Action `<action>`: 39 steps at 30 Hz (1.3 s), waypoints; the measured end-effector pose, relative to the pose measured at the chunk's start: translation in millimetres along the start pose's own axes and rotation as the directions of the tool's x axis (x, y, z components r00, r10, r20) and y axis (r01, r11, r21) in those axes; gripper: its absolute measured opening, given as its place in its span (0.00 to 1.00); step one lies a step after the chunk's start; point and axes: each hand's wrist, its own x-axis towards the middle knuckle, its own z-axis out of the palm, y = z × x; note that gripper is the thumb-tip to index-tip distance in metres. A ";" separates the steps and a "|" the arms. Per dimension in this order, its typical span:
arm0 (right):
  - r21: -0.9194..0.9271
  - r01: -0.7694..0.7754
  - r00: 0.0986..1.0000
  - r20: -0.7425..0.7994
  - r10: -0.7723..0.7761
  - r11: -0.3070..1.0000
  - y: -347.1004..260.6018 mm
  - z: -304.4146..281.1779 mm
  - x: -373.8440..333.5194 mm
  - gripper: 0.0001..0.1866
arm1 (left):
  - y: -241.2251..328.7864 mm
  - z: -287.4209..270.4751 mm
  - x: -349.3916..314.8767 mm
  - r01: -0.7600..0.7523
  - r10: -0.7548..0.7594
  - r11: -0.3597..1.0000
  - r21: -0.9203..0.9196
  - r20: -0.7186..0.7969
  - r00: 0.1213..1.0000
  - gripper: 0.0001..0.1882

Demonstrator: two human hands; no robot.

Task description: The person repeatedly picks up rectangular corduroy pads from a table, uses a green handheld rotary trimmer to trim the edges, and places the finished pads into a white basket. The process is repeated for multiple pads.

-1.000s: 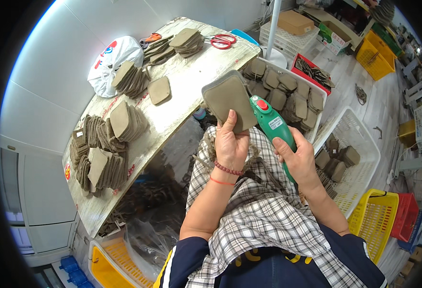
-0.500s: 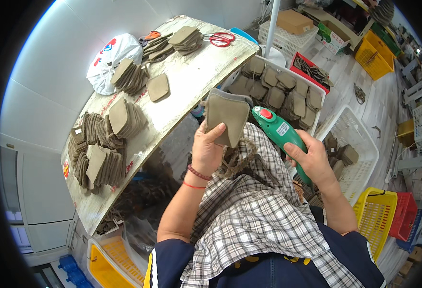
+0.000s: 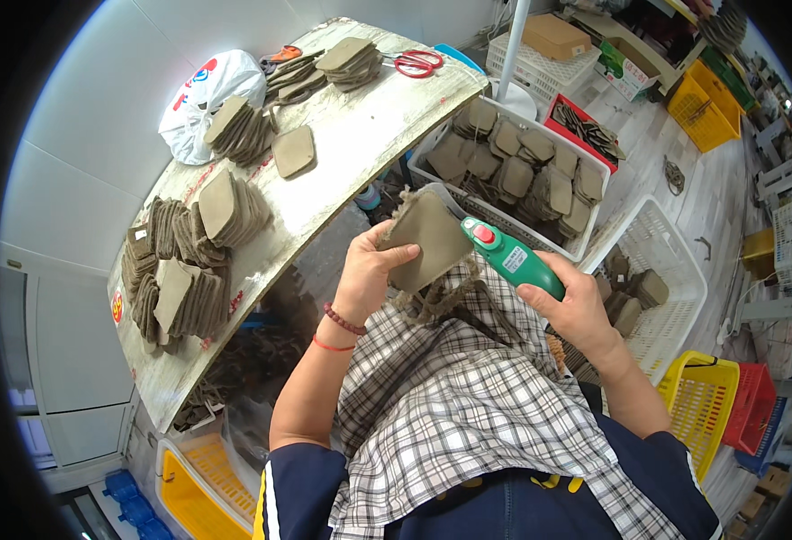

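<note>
Between thumb and fingers, my left hand (image 3: 376, 268) grips a brown, square fabric pad (image 3: 434, 236) with rounded corners, held tilted above my lap. Its left edge looks ragged and fuzzy. My right hand (image 3: 574, 299) is wrapped around a green handheld power cutter (image 3: 515, 259) with a red button. The cutter's front end meets the pad's right edge; its blade is hard to make out. A frayed brown trimming strip (image 3: 454, 297) dangles below the pad, over the checked apron (image 3: 477, 396).
The worktable (image 3: 351, 135) on the left bears stacks of pads (image 3: 199, 301), a white plastic bag (image 3: 217, 103) and red-handled scissors (image 3: 418, 63). A white crate (image 3: 495, 216) of pads stands beyond my hands. Another white basket (image 3: 675, 324) and a yellow basket (image 3: 700, 405) are at right.
The pad has turned and shifted slightly down and right, with more of its frayed left edge showing. The cutter has moved down and left, its front now against the pad's right edge.
</note>
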 end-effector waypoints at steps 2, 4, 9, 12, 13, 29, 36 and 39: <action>0.025 -0.030 1.000 0.007 0.030 0.999 -2.3 2.6 1.2 0.25 | -4.1 0.6 -2.5 0.041 -0.041 0.999 -0.017 0.011 0.999 0.18; 0.064 -0.079 0.996 0.035 0.077 0.995 -6.6 3.3 3.4 0.25 | -5.5 1.9 -4.2 0.058 -0.058 0.998 0.007 0.013 0.998 0.19; 0.212 -0.179 0.979 0.139 0.151 0.961 -3.5 0.0 9.1 0.24 | 3.9 -6.8 -9.0 0.116 -0.124 0.988 0.101 0.077 0.989 0.19; 0.218 -0.255 0.955 0.209 0.210 0.942 -12.1 -8.4 9.6 0.23 | 15.9 -11.5 -11.0 0.121 -0.135 0.975 0.185 0.065 0.989 0.18; 0.210 -0.278 0.946 0.232 0.228 0.937 -13.1 -10.2 9.5 0.22 | 17.0 -15.6 -10.1 0.061 -0.074 0.966 0.252 0.040 0.996 0.18; 0.193 -0.292 0.895 0.401 0.197 0.937 -2.2 -13.7 10.5 0.23 | 34.4 -28.7 -16.1 0.038 -0.023 0.973 0.227 -0.068 0.997 0.13; 0.124 -0.266 0.895 0.401 0.197 0.956 -5.2 -6.9 11.0 0.25 | 30.4 -19.4 -15.5 0.119 -0.122 0.940 0.321 -0.009 0.992 0.14; 0.138 -0.219 0.911 0.384 0.152 0.966 -4.6 -3.4 11.1 0.24 | 28.6 -17.7 -14.1 0.153 -0.173 0.910 0.386 0.016 0.985 0.14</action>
